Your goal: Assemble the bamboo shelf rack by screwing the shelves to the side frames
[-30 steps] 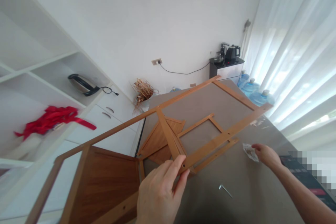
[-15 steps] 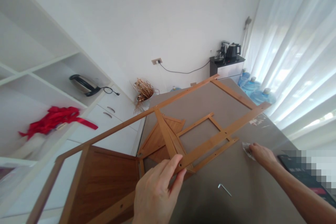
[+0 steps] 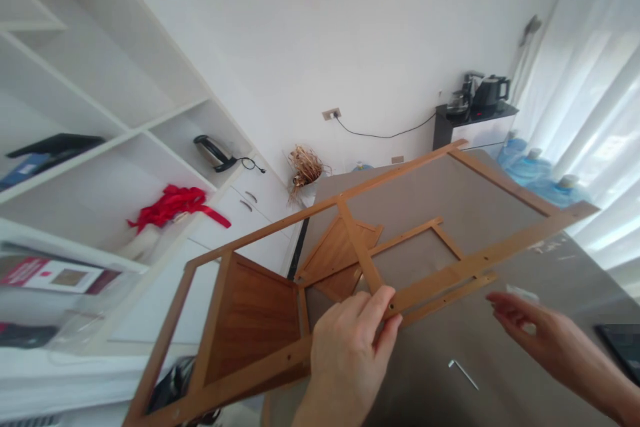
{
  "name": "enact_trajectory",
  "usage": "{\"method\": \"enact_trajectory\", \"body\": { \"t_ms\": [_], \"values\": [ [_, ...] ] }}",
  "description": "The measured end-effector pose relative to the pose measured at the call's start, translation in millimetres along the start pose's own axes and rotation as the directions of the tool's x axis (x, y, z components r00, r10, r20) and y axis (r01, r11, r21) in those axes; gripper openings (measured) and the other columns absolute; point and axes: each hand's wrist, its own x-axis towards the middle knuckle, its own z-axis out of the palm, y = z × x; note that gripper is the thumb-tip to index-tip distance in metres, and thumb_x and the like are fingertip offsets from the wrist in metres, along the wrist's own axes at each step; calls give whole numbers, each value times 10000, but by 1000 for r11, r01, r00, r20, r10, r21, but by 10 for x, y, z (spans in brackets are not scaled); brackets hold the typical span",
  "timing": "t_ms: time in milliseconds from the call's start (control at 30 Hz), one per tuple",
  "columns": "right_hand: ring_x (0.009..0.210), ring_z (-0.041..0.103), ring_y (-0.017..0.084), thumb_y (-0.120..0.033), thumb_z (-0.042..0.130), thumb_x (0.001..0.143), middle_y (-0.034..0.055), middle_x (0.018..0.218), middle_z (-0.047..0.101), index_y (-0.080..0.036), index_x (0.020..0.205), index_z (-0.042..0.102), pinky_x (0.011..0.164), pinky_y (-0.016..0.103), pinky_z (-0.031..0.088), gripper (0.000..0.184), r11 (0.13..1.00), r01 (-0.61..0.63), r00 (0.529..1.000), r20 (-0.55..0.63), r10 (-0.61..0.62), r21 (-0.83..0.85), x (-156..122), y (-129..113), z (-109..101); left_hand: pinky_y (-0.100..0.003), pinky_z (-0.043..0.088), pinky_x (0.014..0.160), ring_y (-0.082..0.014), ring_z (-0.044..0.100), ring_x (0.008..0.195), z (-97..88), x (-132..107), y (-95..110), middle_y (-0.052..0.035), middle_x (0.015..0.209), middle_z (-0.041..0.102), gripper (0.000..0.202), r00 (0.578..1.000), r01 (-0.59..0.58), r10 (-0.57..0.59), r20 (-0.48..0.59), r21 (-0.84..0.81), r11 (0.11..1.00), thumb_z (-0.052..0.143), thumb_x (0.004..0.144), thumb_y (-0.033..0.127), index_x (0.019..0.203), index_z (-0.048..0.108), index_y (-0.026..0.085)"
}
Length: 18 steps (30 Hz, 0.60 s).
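Wooden frame (image 3: 440, 279) stays gripped by the left hand (image 3: 347, 347) as the right hand (image 3: 547, 335) (whether its fingers pinch anything, I cannot tell) leaves the bag (image 3: 523, 293), seemingly freed for it.

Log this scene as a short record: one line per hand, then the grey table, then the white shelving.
Left hand: gripping a rail of the large brown wooden frame
Right hand: over the grey table, a small clear plastic bag partly hidden behind it; whether it holds anything is unclear
Grey table: silver L-shaped metal hex key lying between the hands; smaller brown wooden frame farther back
White shelving: crumpled red ribbon; silver-and-black kettle
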Motion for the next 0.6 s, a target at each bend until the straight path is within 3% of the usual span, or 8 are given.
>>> {"method": "enact_trajectory", "body": {
  "t_ms": [67, 133, 267, 367, 467, 600],
  "values": [
    [799, 724, 178, -422, 566, 890, 16, 939, 762, -268, 1280, 579, 693, 220, 584, 420, 984, 143, 989, -50, -139, 108, -76, -577, -204, -278, 467, 620, -172, 641, 698, -12, -12, 5, 21, 772, 677, 249, 1000, 22, -21, 20, -7, 1000, 628, 854, 245, 1101, 616, 274],
    [828, 730, 167, -395, 598, 882, 9, 1005, 761, -291, 1187, 638, 690, 176, 588, 325, 946, 280, 958, -116, -263, 163, -87, -1095, -410, -293, 468, 628, -181, 645, 711, -28, -20, 14, 21, 784, 677, 243, 998, 41, -41, 43, -4, 999, 618, 864, 256, 1106, 609, 279],
    [764, 735, 138, -328, 575, 910, -27, 930, 773, -306, 1068, 681, 679, 147, 581, 191, 867, 447, 892, -180, -415, 219, 85, -1816, -687, -329, 485, 651, -203, 654, 744, -60, -40, 16, 16, 829, 686, 248, 993, 58, -57, 101, -6, 998, 577, 890, 280, 1138, 582, 294],
    [780, 730, 132, -316, 558, 923, -26, 930, 769, -295, 1097, 668, 672, 152, 577, 207, 867, 442, 896, -157, -415, 232, 269, -2098, -754, -363, 512, 707, -231, 673, 822, -67, -59, -4, -13, 924, 708, 371, 993, 70, -66, 101, -42, 997, 589, 879, 279, 1241, 509, 271],
    [805, 713, 127, -329, 559, 923, -25, 932, 759, -288, 1031, 692, 663, 160, 566, 176, 879, 412, 911, -88, -403, 242, 406, -2228, -759, -385, 526, 729, -257, 681, 872, -80, -66, -15, -39, 979, 713, 487, 984, 152, -142, 112, -94, 984, 647, 834, 281, 1276, 451, 229],
    [903, 668, 126, -328, 510, 947, 0, 1012, 715, -265, 919, 709, 714, 179, 551, 211, 860, 411, 899, 20, -437, 301, 485, -2265, -739, -385, 526, 756, -252, 679, 896, -130, -53, 5, -20, 979, 703, 362, 966, 231, -206, 155, -169, 958, 668, 811, 267, 1131, 502, 234]
  ]
}}
